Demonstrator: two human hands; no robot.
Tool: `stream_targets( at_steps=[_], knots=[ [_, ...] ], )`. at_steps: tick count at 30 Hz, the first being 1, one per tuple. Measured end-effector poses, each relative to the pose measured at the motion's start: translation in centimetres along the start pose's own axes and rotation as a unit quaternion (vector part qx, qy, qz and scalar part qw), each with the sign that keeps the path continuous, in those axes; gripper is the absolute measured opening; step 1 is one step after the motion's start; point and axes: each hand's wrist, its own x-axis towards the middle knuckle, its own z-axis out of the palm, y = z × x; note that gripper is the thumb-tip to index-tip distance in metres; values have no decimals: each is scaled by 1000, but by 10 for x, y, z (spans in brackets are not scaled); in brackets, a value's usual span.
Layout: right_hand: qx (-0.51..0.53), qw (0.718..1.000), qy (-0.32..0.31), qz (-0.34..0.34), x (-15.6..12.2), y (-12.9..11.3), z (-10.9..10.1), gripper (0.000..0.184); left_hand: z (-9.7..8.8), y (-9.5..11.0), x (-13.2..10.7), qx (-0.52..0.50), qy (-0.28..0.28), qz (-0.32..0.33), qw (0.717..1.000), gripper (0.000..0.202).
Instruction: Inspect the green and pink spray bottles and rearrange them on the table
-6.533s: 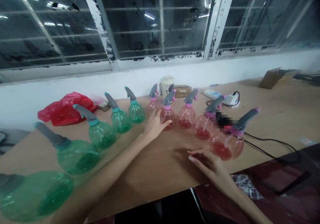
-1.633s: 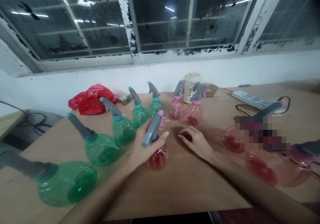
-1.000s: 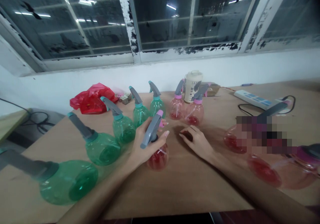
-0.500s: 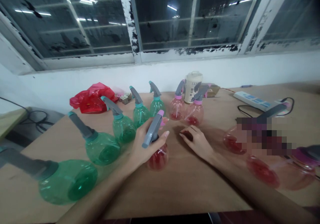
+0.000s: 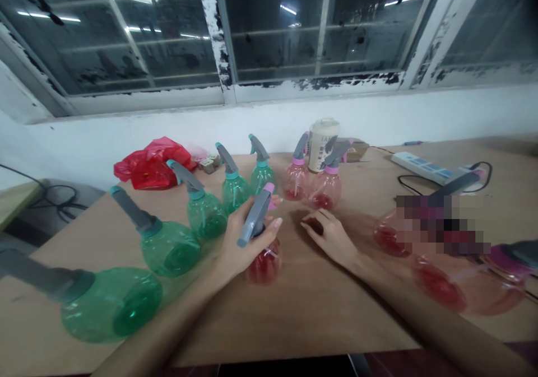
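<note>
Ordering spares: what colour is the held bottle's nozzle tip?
The nozzle tip is pink, clearest in the head view.

5 green spray btls [image 5: 170, 248] on L, near to far; 5 pink spray btls [image 5: 323, 193]: 1 in L hand [image 5: 236, 245], 2 far, 2 at R, partly pixelated. So 10 tot. Add 1 R hand [image 5: 330, 240], i.e. 2 hands. Also 1 ea.: bench [image 5: 294, 324], red bag [image 5: 153, 165], cup [image 5: 318, 146], brown pkg [image 5: 358, 150], power strip [image 5: 426, 168], pen [image 5: 412, 143]. Small blocks [image 5: 208, 166] by bag: qty unclear.

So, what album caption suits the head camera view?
Left hand gripping a pink spray bottle, right hand nearby, a row of green spray bottles to the left.
</note>
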Motion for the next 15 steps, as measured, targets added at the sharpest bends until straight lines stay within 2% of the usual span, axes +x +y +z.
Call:
stream_targets(
  at_steps=[5,15],
  knots=[
    [11,1000,-3,0,0,2,1,7,-1,0,0,0,-15,-12,1000,28],
    [12,1000,7,-5,-1,4,2,9,-1,3,0,18,-8,-17,1000,24]
  ],
)
